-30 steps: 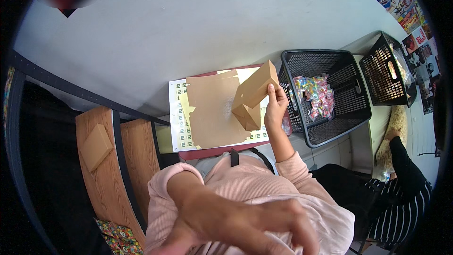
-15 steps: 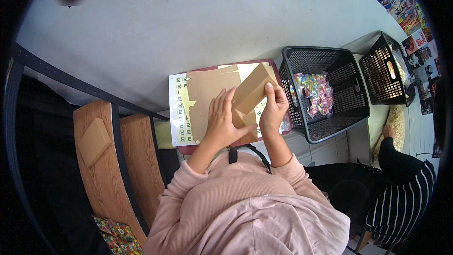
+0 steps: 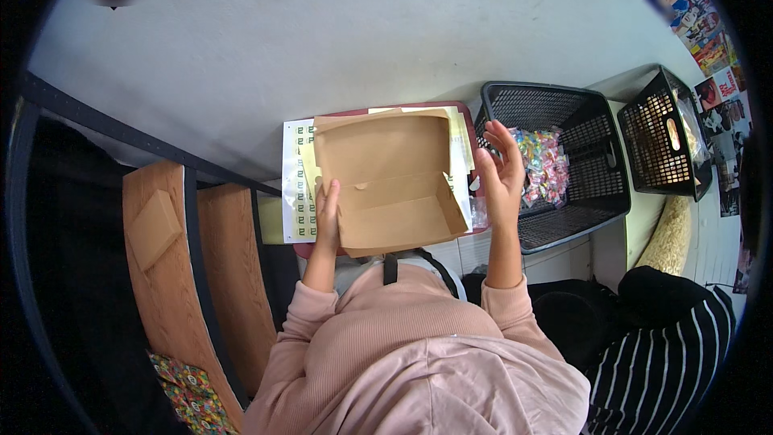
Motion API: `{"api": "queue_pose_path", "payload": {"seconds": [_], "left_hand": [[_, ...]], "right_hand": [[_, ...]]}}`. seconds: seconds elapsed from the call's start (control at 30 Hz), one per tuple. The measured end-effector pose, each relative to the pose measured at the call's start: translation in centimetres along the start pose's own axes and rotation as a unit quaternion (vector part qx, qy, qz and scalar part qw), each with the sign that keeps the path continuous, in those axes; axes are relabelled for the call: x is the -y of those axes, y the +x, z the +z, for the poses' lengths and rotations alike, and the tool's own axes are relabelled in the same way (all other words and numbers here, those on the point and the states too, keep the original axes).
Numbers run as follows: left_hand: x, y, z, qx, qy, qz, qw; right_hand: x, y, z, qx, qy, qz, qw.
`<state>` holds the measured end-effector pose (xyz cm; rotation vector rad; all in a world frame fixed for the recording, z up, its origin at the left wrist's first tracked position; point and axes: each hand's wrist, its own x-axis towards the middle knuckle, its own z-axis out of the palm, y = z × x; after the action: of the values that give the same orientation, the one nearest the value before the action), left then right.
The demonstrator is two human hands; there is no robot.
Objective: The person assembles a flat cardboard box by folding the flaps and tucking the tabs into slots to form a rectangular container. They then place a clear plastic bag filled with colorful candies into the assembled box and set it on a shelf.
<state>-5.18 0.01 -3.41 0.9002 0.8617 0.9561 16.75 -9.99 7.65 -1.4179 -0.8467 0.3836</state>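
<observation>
Cardboard box looks basically folded, lid not shut yet, left hand gripping its left side, right hand open off its right.

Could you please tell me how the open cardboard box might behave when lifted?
The open cardboard box looks light, given its thin walls. Its lid may swing, being hinged on a fold. Its upright sides suggest moderate stiffness.

Brown cardboard box now opened up as I watch remotely, lid raised, left hand shifted to grip its left side, right hand off it, near the black basket
</observation>
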Motion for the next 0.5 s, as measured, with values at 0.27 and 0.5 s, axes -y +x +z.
{"api": "queue_pose_path", "payload": {"seconds": [0.27,0.5], "left_hand": [[-1.1,1.3,-5.1,-0.029,-0.282,-0.063,0.957],[-2.5,-4.1,-11.8,-0.196,-0.251,0.058,0.946]], "right_hand": [[-6.9,0.7,3.1,0.231,0.190,0.280,0.912],[-20.5,-1.4,3.5,0.244,-0.083,0.319,0.912]]}}
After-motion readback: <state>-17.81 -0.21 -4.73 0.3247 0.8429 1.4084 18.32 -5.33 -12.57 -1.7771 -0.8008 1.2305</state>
